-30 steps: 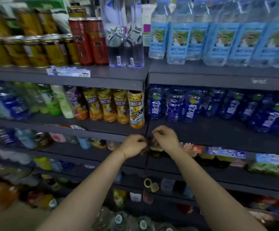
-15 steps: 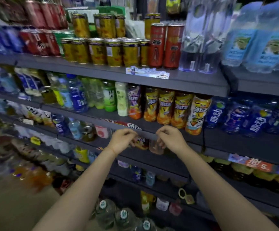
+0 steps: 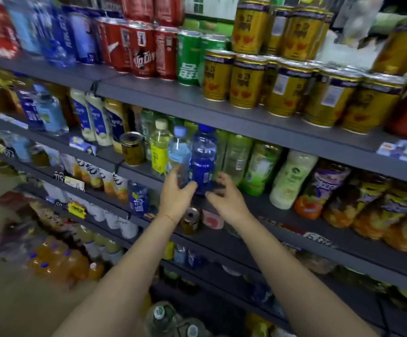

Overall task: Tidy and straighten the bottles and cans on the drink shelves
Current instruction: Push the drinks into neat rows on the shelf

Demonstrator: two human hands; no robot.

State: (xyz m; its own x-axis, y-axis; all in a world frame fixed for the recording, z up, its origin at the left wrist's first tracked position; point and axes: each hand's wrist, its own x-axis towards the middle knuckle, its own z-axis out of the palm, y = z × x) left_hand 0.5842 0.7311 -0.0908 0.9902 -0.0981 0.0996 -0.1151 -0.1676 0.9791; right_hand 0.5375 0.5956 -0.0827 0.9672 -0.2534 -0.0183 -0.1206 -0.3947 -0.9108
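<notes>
On the middle shelf (image 3: 282, 210) a dark blue bottle (image 3: 203, 156) stands upright at the front. Next to it on the left are a pale blue bottle (image 3: 179, 152) and a yellow-labelled bottle (image 3: 159, 152). My left hand (image 3: 175, 195) curls round the foot of the pale blue bottle, its thumb against the dark blue one. My right hand (image 3: 226, 198) hovers at the right of the dark blue bottle's base with fingers spread and bent, not clearly closed on it. Green bottles (image 3: 258, 166) stand behind to the right.
A dark can (image 3: 132, 148) stands left of the bottles. Gold cans (image 3: 246, 81), red cans (image 3: 144, 54) and a green can (image 3: 188, 59) fill the shelf above. Orange-labelled bottles (image 3: 367, 210) lean at the right. An open-top can (image 3: 190, 220) sits on the shelf below my hands.
The view has swung left along the shelves. Both hands have risen from the shelf edge below to the foot of the blue bottles.
</notes>
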